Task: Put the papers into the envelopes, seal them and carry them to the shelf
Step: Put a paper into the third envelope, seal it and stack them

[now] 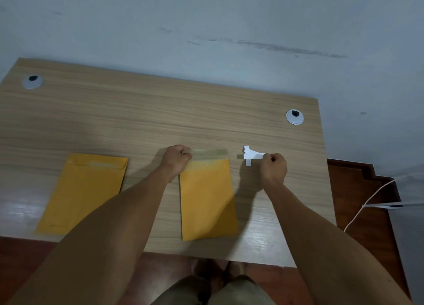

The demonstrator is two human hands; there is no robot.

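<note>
I am standing at the wooden table (137, 112) with both arms stretched out over it. My left hand (176, 159) is curling its fingers round the far left corner of the open flap on the middle envelope (207, 197), which is lying flat with its flap pointing toward the wall. My right hand (274, 167) is pinching a small white paper strip (251, 155) between thumb and fingers, holding it just right of that flap, near the tabletop; whether the strip is touching the wood I cannot tell. A second envelope (82, 190) is lying well to the left, apart from the first, its flap folded down. No loose papers are showing, so whatever is inside the envelopes is hidden from me. Two grey cable grommets (294, 116) are sitting in the far corners of the table. A white cord (367, 203) is trailing across the reddish floor on my right.
</note>
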